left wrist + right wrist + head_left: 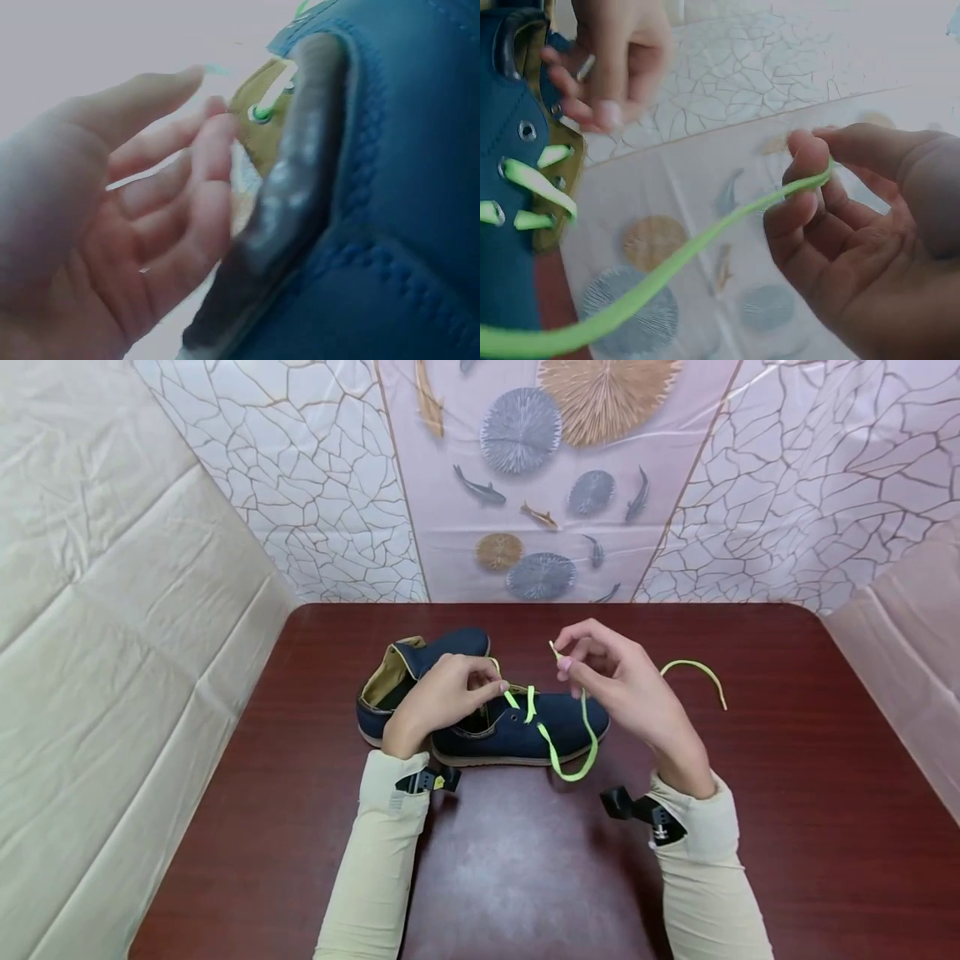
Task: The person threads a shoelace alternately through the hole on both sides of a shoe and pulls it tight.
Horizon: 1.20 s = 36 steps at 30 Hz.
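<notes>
A navy shoe [491, 742] with a neon-green shoelace [592, 752] lies sideways on the table, toe to the right. My right hand [615, 672] pinches the shoelace near its end, between thumb and fingertips, above the toe; the lace hangs in a loop from there to the eyelets. In the right wrist view the lace [667, 266] stretches from those fingers across to the left. My left hand [450, 693] hovers at the shoe's opening, fingers loosely bent. Beside the eyelet flap [262, 154] in the left wrist view, its thumb and fingertips stand slightly apart, nothing visible between them.
A second navy shoe [382, 681] sits behind the first, partly covered by my left hand. On the dark red table [787, 760], a free length of green lace [697, 665] curves out right of my right hand. Patterned cloth walls [337, 485] enclose the back and sides.
</notes>
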Tool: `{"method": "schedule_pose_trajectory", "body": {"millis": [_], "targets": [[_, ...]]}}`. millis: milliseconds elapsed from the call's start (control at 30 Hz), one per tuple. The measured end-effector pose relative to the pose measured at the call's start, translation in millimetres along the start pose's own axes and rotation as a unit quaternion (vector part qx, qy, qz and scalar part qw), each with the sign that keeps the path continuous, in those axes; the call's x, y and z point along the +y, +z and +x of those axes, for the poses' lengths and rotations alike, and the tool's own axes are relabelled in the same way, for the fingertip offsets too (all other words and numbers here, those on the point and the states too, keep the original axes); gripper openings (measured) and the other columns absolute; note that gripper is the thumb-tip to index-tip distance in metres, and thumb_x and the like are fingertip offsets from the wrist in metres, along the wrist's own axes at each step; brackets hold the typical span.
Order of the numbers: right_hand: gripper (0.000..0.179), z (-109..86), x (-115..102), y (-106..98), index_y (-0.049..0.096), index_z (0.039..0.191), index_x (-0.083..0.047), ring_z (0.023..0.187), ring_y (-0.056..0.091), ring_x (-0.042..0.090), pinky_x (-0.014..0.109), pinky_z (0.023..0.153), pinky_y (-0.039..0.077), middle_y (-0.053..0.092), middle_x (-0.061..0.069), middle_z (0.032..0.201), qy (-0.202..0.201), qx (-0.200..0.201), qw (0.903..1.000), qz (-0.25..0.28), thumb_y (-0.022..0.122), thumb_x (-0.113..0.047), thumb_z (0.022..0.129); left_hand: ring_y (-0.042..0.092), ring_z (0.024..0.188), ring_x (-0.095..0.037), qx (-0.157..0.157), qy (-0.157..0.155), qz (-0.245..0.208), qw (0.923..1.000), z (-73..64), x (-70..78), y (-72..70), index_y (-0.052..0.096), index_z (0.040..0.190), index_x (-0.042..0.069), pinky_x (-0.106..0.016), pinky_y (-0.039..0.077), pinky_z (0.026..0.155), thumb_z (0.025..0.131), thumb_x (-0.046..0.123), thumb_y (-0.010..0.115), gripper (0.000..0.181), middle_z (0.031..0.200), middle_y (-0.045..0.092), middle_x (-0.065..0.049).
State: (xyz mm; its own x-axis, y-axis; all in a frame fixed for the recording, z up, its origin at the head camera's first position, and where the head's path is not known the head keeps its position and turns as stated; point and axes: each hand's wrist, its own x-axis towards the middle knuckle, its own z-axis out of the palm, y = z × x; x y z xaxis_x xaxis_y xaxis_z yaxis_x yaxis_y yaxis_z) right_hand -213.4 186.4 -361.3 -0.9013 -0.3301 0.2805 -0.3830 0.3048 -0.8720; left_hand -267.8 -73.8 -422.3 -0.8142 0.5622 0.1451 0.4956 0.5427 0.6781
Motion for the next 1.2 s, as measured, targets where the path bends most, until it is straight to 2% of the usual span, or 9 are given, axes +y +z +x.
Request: {"method": "schedule_pose_trajectory", "body": {"millis": [100, 233, 333, 467, 700, 867, 1067, 1200], "targets": [[0.011, 3.1, 10.1, 6.2, 0.070, 0.114, -0.005, 0.072, 0.063, 0.023, 0.028, 0.065, 0.052, 0.068, 0.011, 0.089, -0.002, 0.004, 0.9998, 0.020, 0.063, -0.007, 0.106, 0.063, 0.075, -0.010, 0.026, 0.009, 0.000, 0.9996, -0.3, -1.5, 5.8, 0.077, 0.109, 0.012, -0.029, 0.054, 0.072, 0.104, 0.022, 0.070, 0.013, 0.094, 0.070, 0.000], [0.018, 4.3, 27.7, 11.5, 0.074, 0.120, -0.003, 0.079, 0.066, 0.021, 0.026, 0.070, 0.056, 0.074, 0.010, 0.104, 0.002, 0.004, 0.9982, 0.060, 0.060, -0.005, 0.107, 0.065, 0.084, -0.009, 0.008, 0.000, 0.022, 0.9997, -1.6, -5.2, 12.9, 0.078, 0.120, 0.008, -0.029, 0.054, 0.076, 0.104, 0.018, 0.069, 0.020, 0.107, 0.070, 0.001], [0.023, 4.7, 38.9, 14.8, 0.074, 0.124, -0.003, 0.084, 0.071, 0.017, 0.026, 0.073, 0.060, 0.077, 0.011, 0.113, 0.006, 0.019, 0.9964, 0.082, 0.064, 0.000, 0.104, 0.064, 0.084, -0.009, -0.006, -0.001, 0.043, 0.9990, -0.9, -7.7, 15.6, 0.079, 0.120, 0.010, -0.029, 0.053, 0.075, 0.105, 0.018, 0.069, 0.020, 0.107, 0.072, 0.001], [0.021, 8.1, 48.6, 20.6, 0.075, 0.122, -0.001, 0.087, 0.074, 0.012, 0.026, 0.075, 0.061, 0.079, 0.012, 0.108, 0.013, 0.051, 0.9952, 0.082, 0.068, -0.002, 0.102, 0.062, 0.077, -0.009, -0.006, 0.003, 0.049, 0.9988, 1.7, -8.9, 15.7, 0.081, 0.116, 0.014, -0.029, 0.050, 0.069, 0.105, 0.021, 0.069, 0.018, 0.101, 0.074, 0.003], [0.015, 18.8, 53.9, 34.2, 0.080, 0.112, -0.005, 0.076, 0.065, 0.015, 0.023, 0.068, 0.057, 0.073, 0.011, 0.099, 0.012, 0.085, 0.9960, 0.026, 0.071, -0.014, 0.103, 0.055, 0.066, -0.011, 0.011, -0.011, 0.064, 0.9978, 2.5, -12.0, 13.3, 0.082, 0.111, 0.019, -0.029, 0.043, 0.061, 0.103, 0.024, 0.072, 0.014, 0.083, 0.066, 0.008], [0.014, 22.5, 58.6, 43.2, 0.079, 0.110, -0.004, 0.078, 0.069, 0.019, 0.027, 0.070, 0.060, 0.074, 0.017, 0.097, 0.019, 0.080, 0.9965, 0.016, 0.072, -0.013, 0.102, 0.052, 0.063, -0.013, 0.019, -0.007, 0.065, 0.9977, 4.2, -15.3, 13.9, 0.082, 0.107, 0.020, -0.030, 0.041, 0.061, 0.101, 0.023, 0.075, 0.009, 0.078, 0.061, 0.005], [0.017, 25.8, 67.8, 47.9, 0.074, 0.109, -0.002, 0.071, 0.064, 0.021, 0.021, 0.064, 0.049, 0.077, 0.011, 0.088, 0.038, 0.063, 0.9961, -0.048, 0.064, -0.016, 0.107, 0.053, 0.064, -0.012, 0.029, 0.025, 0.039, 0.9985, 8.8, -20.7, 16.6, 0.082, 0.103, 0.021, -0.030, 0.044, 0.064, 0.100, 0.020, 0.077, 0.006, 0.081, 0.066, 0.008], [0.016, 24.1, 74.6, 53.2, 0.072, 0.110, -0.004, 0.074, 0.065, 0.021, 0.025, 0.067, 0.050, 0.076, 0.009, 0.089, 0.056, 0.052, 0.9938, -0.081, 0.060, -0.015, 0.109, 0.054, 0.064, -0.011, 0.022, 0.043, 0.019, 0.9987, 9.0, -23.6, 19.9, 0.082, 0.102, 0.020, -0.029, 0.046, 0.064, 0.099, 0.018, 0.077, 0.007, 0.086, 0.070, 0.009]]}}
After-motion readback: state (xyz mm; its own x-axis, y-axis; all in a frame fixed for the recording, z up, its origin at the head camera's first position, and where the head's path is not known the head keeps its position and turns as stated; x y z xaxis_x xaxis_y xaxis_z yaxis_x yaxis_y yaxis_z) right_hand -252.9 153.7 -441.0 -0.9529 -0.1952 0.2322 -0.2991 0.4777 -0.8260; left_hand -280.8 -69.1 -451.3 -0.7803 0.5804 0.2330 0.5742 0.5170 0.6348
